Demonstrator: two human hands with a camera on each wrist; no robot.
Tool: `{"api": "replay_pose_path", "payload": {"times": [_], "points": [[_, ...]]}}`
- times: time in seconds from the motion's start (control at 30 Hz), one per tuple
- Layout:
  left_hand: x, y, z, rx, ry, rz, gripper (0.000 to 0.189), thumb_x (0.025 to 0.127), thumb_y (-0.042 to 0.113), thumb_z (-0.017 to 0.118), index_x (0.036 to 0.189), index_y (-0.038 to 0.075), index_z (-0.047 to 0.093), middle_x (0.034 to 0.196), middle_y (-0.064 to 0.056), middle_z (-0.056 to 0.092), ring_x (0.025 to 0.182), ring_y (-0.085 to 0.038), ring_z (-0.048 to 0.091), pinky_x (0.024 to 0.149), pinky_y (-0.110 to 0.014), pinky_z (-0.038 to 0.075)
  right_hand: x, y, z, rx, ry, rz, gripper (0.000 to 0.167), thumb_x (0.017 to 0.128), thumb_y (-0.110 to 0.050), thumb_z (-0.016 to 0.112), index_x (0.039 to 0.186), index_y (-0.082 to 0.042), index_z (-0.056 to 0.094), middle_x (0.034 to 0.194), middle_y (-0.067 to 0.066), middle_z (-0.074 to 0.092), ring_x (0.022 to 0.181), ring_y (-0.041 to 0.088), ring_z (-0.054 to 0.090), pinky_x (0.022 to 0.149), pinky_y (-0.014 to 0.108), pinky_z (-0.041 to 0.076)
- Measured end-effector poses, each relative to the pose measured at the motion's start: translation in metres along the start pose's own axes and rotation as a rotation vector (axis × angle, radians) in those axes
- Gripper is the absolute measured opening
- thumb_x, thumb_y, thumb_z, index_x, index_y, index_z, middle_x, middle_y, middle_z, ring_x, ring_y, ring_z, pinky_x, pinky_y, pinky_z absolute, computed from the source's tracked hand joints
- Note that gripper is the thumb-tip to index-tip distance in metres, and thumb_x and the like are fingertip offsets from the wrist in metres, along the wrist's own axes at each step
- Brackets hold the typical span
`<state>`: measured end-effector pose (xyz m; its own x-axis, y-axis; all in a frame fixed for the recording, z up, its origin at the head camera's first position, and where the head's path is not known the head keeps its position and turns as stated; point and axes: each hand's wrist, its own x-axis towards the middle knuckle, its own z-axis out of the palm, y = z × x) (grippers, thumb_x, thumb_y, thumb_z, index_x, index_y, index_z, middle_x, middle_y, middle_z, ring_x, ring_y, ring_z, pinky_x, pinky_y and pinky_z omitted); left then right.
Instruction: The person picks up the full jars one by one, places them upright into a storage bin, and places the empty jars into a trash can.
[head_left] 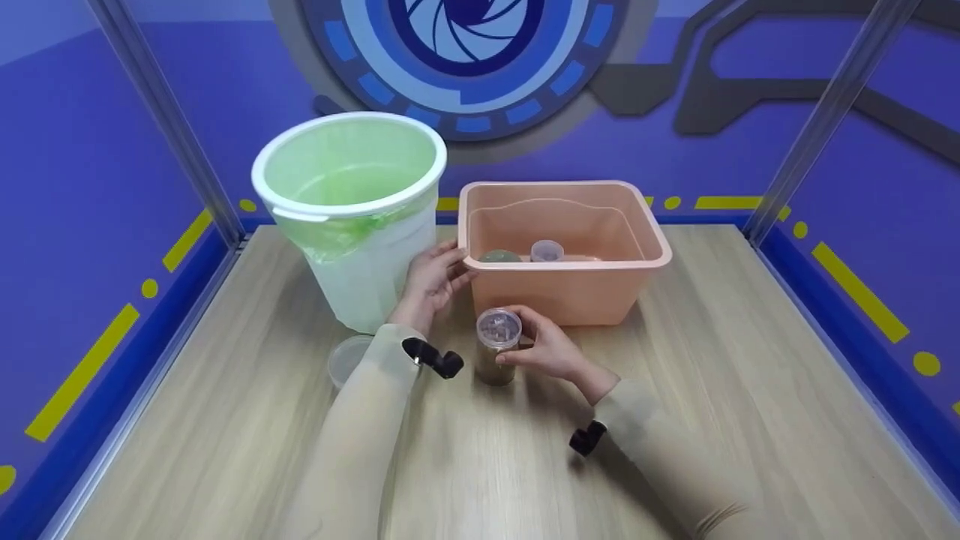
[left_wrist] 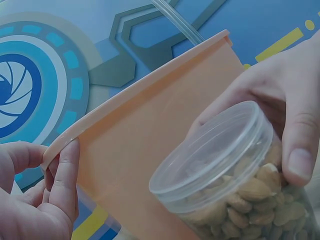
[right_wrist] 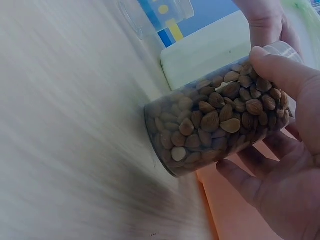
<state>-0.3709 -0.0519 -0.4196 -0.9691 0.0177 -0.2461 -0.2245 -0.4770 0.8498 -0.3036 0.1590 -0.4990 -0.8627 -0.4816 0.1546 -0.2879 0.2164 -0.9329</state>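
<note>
Head view shows a person in light sleeves (head_left: pixel 356 435) at a wooden bench (head_left: pixel 480 480), both hands occupied. The right hand (head_left: pixel 551 346) is wrapped around a clear jar (head_left: pixel 495 358) packed with brown, almond-like nuts (right_wrist: pixel 210 120), thumb on one side and fingers on the other. The jar is roughly upright just in front of a pink basin (head_left: pixel 559 296), near its left end; whether its base touches the bench cannot be told. The left hand (head_left: pixel 435 279) pinches the basin's rim (head_left: pixel 562 265) at the front left corner. Inside the basin are a green round item (head_left: pixel 500 256) and a clear round container (head_left: pixel 547 251), both partly hidden. To the left stands a white bin (head_left: pixel 349 289) with a green liner (head_left: pixel 352 184), and just beside it another clear container (head_left: pixel 349 361), partly covered by a sleeve. A small black device (head_left: pixel 433 358) sits at each wrist
</note>
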Motion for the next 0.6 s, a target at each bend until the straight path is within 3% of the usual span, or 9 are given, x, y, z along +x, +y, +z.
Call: {"api": "replay_pose_path", "payload": {"times": [0.13, 0.27, 0.43, 0.6], "points": [[0.001, 0.000, 0.000, -0.014, -0.004, 0.003, 0.043, 0.100, -0.001, 0.061, 0.142, -0.004, 0.055, 0.118, -0.018, 0.065, 0.082, -0.015, 0.068, 0.074, -0.024, 0.067, -0.004, -0.002, -0.003, -0.026, 0.008, -0.004, 0.072, 0.078, -0.009, 0.090, 0.139, -0.003, 0.053, 0.135, 0.017, 0.062, 0.126, 0.032, 0.061, 0.108, 0.047, 0.056], [0.001, 0.000, -0.001, -0.014, 0.002, -0.003, 0.042, 0.100, 0.000, 0.061, 0.142, -0.003, 0.055, 0.125, -0.019, 0.065, 0.084, -0.015, 0.069, 0.074, -0.025, 0.067, -0.010, -0.016, -0.009, -0.048, 0.008, -0.008, 0.072, 0.079, -0.011, 0.090, 0.140, -0.003, 0.053, 0.133, 0.017, 0.063, 0.121, 0.027, 0.063, 0.103, 0.038, 0.059], [-0.001, 0.002, -0.001, -0.008, 0.010, -0.018, 0.044, 0.100, 0.001, 0.062, 0.143, -0.002, 0.055, 0.136, -0.023, 0.063, 0.088, -0.017, 0.070, 0.076, -0.026, 0.067, -0.015, -0.049, -0.026, 0.019, 0.017, -0.041, 0.073, 0.078, -0.003, 0.087, 0.141, 0.001, 0.050, 0.132, 0.020, 0.063, 0.115, 0.018, 0.066, 0.096, 0.028, 0.061], [-0.001, 0.003, 0.000, 0.002, 0.024, -0.041, 0.046, 0.100, 0.003, 0.064, 0.145, 0.001, 0.055, 0.141, -0.021, 0.061, 0.093, -0.019, 0.070, 0.079, -0.027, 0.067, -0.014, -0.087, -0.052, 0.093, 0.080, -0.106, 0.072, 0.075, 0.009, 0.084, 0.139, 0.008, 0.050, 0.121, 0.008, 0.069, 0.106, 0.011, 0.069, 0.090, 0.025, 0.063]]}}
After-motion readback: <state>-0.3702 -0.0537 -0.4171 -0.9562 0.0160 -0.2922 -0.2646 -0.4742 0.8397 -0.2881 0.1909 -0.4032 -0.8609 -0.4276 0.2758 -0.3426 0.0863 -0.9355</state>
